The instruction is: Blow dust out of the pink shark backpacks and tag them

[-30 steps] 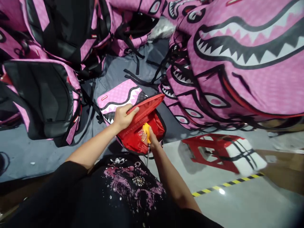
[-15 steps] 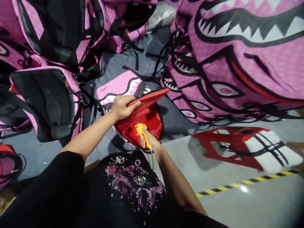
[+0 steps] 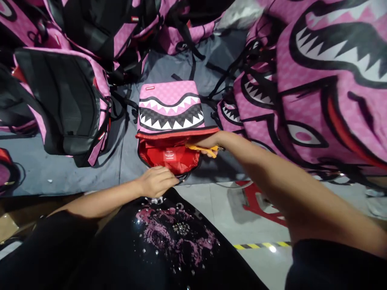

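A pink backpack point(image 3: 169, 90) with a shark-mouth print lies on the grey cloth, its red-lined compartment unzipped toward me. My left hand point(image 3: 159, 180) is closed on the near rim of that opening. At the right side of the opening, my right hand point(image 3: 208, 144) holds a yellow-orange tool point(image 3: 205, 150) with its front end by the red lining; a thin cable hangs from the tool. A pale label shows on the lining inside.
Larger pink backpacks point(image 3: 305, 96) are piled on the right, and more stand at the back. A black-backed pink bag point(image 3: 65, 100) lies at left. Past the grey cloth point(image 3: 105, 177), a red stool point(image 3: 263, 205) stands on the floor near yellow-black tape point(image 3: 260, 245).
My left hand has gone from the raised flap to the near rim. My right hand has come out of the compartment to its right side with the tool. The backpack now sits straighter in view.
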Action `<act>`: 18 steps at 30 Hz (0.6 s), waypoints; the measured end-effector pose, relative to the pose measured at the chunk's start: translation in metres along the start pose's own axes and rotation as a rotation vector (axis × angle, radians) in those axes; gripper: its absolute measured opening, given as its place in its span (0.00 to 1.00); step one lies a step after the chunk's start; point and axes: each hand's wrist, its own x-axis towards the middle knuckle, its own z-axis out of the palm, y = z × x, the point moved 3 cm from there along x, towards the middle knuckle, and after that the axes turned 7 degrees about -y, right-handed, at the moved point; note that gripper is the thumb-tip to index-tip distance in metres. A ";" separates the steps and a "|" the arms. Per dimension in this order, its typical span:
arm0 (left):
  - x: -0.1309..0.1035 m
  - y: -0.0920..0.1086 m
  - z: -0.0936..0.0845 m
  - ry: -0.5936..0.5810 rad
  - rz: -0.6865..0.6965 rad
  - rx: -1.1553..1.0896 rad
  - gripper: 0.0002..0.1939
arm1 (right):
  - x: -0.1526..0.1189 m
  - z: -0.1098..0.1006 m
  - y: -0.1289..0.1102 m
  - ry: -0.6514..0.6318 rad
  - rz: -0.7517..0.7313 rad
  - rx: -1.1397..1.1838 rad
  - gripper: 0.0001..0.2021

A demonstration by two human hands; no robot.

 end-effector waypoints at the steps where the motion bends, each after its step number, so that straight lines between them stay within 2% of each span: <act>1: -0.005 -0.009 0.019 -0.139 -0.193 -0.037 0.16 | -0.002 -0.001 -0.001 -0.070 0.095 -0.059 0.23; 3: -0.007 -0.035 0.053 -0.445 -0.642 -0.106 0.20 | -0.011 -0.003 -0.003 -0.114 0.208 -0.090 0.23; 4: -0.005 -0.048 0.066 -0.578 -0.813 -0.145 0.25 | -0.016 -0.004 -0.004 -0.102 0.221 -0.073 0.22; 5: -0.002 -0.058 0.075 -0.693 -0.910 -0.189 0.29 | -0.021 -0.004 -0.006 -0.094 0.203 -0.066 0.22; 6: 0.001 -0.065 0.082 -0.775 -0.941 -0.231 0.31 | -0.026 -0.004 -0.008 -0.102 0.167 -0.082 0.21; 7: 0.003 -0.070 0.086 -0.811 -0.937 -0.261 0.29 | -0.031 -0.003 -0.010 -0.124 0.138 -0.118 0.21; 10: 0.001 -0.071 0.087 -0.763 -0.927 -0.269 0.19 | -0.047 0.006 -0.013 -0.249 0.182 -0.348 0.24; 12: -0.003 -0.061 0.083 -0.704 -0.911 -0.245 0.17 | -0.060 0.017 -0.015 -0.352 0.233 -0.476 0.28; 14: -0.006 -0.048 0.079 -0.673 -0.868 -0.200 0.14 | -0.073 0.032 -0.016 -0.440 0.216 -0.515 0.29; 17: -0.017 -0.037 0.082 -0.632 -0.803 -0.118 0.14 | -0.083 0.044 -0.011 -0.401 0.193 -0.402 0.25; 18: -0.025 -0.039 0.084 -0.545 -0.821 -0.137 0.13 | -0.083 0.044 -0.006 -0.372 0.177 -0.345 0.23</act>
